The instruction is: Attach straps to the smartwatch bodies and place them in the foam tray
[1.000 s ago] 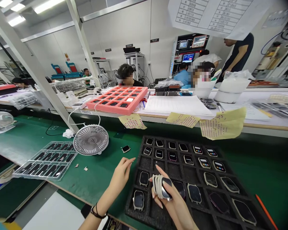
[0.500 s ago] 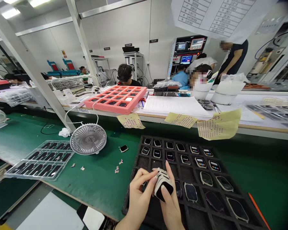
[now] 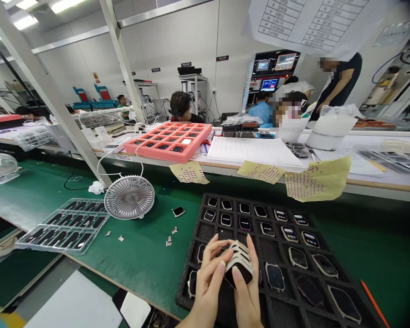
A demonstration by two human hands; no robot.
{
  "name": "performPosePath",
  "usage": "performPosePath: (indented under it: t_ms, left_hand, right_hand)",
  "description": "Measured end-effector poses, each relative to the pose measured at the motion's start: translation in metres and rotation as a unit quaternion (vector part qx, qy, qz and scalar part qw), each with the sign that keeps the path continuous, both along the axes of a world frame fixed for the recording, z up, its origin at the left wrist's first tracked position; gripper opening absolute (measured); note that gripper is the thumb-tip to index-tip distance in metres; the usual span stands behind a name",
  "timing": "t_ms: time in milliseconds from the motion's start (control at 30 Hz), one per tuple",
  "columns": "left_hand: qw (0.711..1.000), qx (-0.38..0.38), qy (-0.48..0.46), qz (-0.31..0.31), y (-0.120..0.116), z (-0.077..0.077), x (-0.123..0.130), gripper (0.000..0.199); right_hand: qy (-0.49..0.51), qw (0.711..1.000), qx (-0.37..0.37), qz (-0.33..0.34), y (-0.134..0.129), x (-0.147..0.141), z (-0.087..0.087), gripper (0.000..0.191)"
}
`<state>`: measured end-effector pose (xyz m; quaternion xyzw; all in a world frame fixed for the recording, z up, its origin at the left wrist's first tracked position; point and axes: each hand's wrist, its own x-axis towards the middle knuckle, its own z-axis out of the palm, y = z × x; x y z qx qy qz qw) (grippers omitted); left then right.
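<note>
Evidently, a stack of pale-rimmed watch cases (image 3: 241,250) was held two-handed over the black tray (image 3: 270,248).

Step in hand, as judged: steadying or squaring the stack. Left hand (image 3: 207,284) gripped its left side, fingertips at the upper edge; right hand (image 3: 248,298) closed round the right side, thumb on the dark front face. Both grips were narrow, holding the stack; contact behind it was hidden. Stack sat above the tray's near left part, with watches in cells around it. Judged need for the next move: even pressure from both sides, layers aligned, clear of the neighbouring watches. Left of the tray, on the green counter (image 3: 136,255): one loose watch (image 3: 179,212) and small scraps (image 3: 168,243).
</note>
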<state>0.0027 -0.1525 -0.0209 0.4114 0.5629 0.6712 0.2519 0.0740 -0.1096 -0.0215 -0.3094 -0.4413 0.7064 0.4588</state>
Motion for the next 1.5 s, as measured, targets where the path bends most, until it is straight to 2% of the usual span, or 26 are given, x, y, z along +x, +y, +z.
performPosePath:
  t_ms: [133, 233, 267, 333, 400, 467, 533, 567, 633, 733, 867, 967, 1033, 1100, 1133, 1200, 1267, 1400, 1500]
  left_hand:
    - [0.998, -0.046, -0.014, -0.033, -0.007, -0.002, -0.008, 0.036]
    - [0.99, -0.11, 0.053, -0.065, -0.011, -0.002, -0.034, 0.037]
    - [0.986, -0.126, 0.092, -0.057, -0.013, -0.003, -0.047, 0.037]
    - [0.971, -0.161, 0.174, 0.027, -0.018, -0.01, -0.075, 0.038]
    - [0.93, -0.224, 0.259, 0.137, -0.025, -0.022, -0.104, 0.032]
    - [0.871, -0.309, 0.324, 0.204, -0.031, -0.036, -0.128, 0.03]
    - [0.822, -0.378, 0.355, 0.236, -0.036, -0.048, -0.142, 0.028]
    - [0.808, -0.398, 0.36, 0.244, -0.037, -0.053, -0.145, 0.028]
    - [0.799, -0.414, 0.357, 0.252, -0.037, -0.058, -0.147, 0.025]
    - [0.802, -0.423, 0.34, 0.249, -0.033, -0.059, -0.146, 0.019]
    - [0.821, -0.421, 0.309, 0.23, -0.029, -0.055, -0.151, 0.013]
    - [0.836, -0.413, 0.286, 0.221, -0.028, -0.047, -0.153, 0.01]
    - [0.847, -0.401, 0.276, 0.216, -0.025, -0.036, -0.147, 0.01]
    - [0.877, -0.35, 0.255, 0.207, -0.022, -0.02, -0.132, 0.014]
    - [0.903, -0.301, 0.234, 0.198, -0.02, -0.01, -0.122, 0.017]
    - [0.951, -0.189, 0.187, 0.156, -0.015, 0.01, -0.097, 0.021]
    - [0.981, -0.111, 0.132, 0.093, -0.009, 0.027, -0.073, 0.018]
    - [0.999, -0.048, -0.004, -0.001, 0.003, 0.046, -0.041, 0.018]
    - [0.998, -0.026, -0.056, -0.016, 0.01, 0.048, -0.031, 0.02]
  right_hand:
    - [-0.027, 0.999, 0.018, 0.031, 0.003, -0.001, -0.004, 0.068]
    - [-0.05, 0.997, 0.029, 0.052, 0.008, -0.003, -0.011, 0.065]
    - [-0.055, 0.997, 0.031, 0.053, 0.01, -0.003, -0.013, 0.065]
    - [-0.058, 0.996, 0.031, 0.053, 0.013, -0.002, -0.016, 0.065]
    - [-0.054, 0.996, 0.03, 0.058, 0.016, 0.0, -0.019, 0.065]
    - [-0.047, 0.996, 0.024, 0.067, 0.019, 0.002, -0.022, 0.064]
    - [-0.04, 0.996, 0.013, 0.076, 0.02, 0.004, -0.023, 0.063]
    - [-0.037, 0.996, 0.008, 0.08, 0.021, 0.004, -0.024, 0.062]
    - [-0.029, 0.996, -0.001, 0.085, 0.02, 0.004, -0.023, 0.061]
    - [-0.011, 0.997, -0.007, 0.082, 0.019, 0.004, -0.019, 0.062]
    - [0.013, 0.995, -0.024, 0.092, 0.021, 0.007, -0.012, 0.063]
    - [0.035, 0.992, -0.036, 0.116, 0.024, 0.008, -0.011, 0.064]
    - [0.05, 0.991, -0.038, 0.121, 0.025, 0.008, -0.01, 0.065]
    - [0.059, 0.99, -0.041, 0.119, 0.024, 0.007, -0.008, 0.064]
    - [0.061, 0.99, -0.045, 0.118, 0.024, 0.007, -0.006, 0.063]
    - [0.067, 0.99, -0.053, 0.116, 0.022, 0.007, -0.003, 0.063]
    - [0.075, 0.989, -0.055, 0.114, 0.022, 0.007, -0.002, 0.064]
    - [0.067, 0.991, -0.047, 0.105, 0.024, 0.01, -0.01, 0.069]
    - [0.057, 0.993, -0.043, 0.098, 0.025, 0.012, -0.019, 0.069]
